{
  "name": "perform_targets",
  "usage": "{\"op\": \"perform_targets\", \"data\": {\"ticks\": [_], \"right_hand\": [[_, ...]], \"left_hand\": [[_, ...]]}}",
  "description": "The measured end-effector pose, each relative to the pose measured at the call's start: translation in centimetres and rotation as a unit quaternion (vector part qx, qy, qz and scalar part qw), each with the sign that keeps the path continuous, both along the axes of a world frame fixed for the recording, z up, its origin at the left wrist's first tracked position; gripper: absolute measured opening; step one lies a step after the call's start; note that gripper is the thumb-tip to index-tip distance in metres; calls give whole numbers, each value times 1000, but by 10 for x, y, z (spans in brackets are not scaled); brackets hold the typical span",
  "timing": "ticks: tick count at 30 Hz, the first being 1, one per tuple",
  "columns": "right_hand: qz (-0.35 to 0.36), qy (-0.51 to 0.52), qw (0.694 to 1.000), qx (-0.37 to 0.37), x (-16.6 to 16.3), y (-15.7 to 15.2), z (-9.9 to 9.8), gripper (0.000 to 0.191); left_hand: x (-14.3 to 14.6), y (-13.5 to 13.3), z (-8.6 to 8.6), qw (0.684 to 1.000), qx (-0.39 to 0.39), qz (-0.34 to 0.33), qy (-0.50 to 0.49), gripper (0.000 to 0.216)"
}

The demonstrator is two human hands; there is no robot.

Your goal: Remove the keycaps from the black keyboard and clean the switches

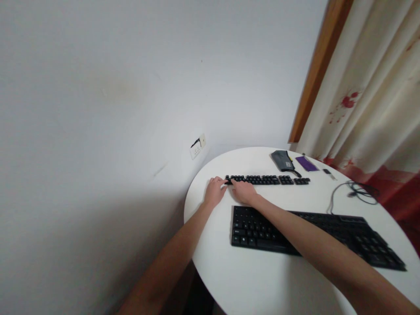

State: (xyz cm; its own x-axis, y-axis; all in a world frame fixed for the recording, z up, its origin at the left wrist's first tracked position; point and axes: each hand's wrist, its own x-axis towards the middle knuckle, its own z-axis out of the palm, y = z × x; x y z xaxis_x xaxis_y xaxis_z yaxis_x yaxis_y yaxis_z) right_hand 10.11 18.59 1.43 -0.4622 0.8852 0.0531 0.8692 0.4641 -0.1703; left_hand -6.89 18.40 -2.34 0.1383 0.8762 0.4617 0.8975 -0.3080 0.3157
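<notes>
Black keycaps (262,180) lie in tight rows on the white round table (210,218), in separate groups. At their left end, my left hand (215,191) has its thumb and forefinger closed at a black keycap (228,182). My right hand (243,191) comes in from the other side, its fingers bent and its fingertips at the same keycap. The fingertips are small here and partly hide it. Nearer to me, a black keyboard (262,240) lies under my right forearm, which covers its middle.
Behind the keycaps lie a grey pouch (282,160), a purple flat item (306,163) and a small black-and-clear object (328,172). The keyboard's coiled cable (361,190) is at the right. A wall with a socket (195,151) borders the left; a curtain (367,96) hangs at right.
</notes>
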Motion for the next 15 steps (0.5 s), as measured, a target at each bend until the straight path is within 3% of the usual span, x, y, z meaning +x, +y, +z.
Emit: {"op": "perform_targets", "data": {"ticks": [7,15], "right_hand": [[13,-11,1000,12,2,-3,4,32],[76,52,996,13,1,-21,7,16]], "left_hand": [[1,0,2,1000,-7,-7,-16,18],[6,-12,8,999,-43,-21,-17,21]]}}
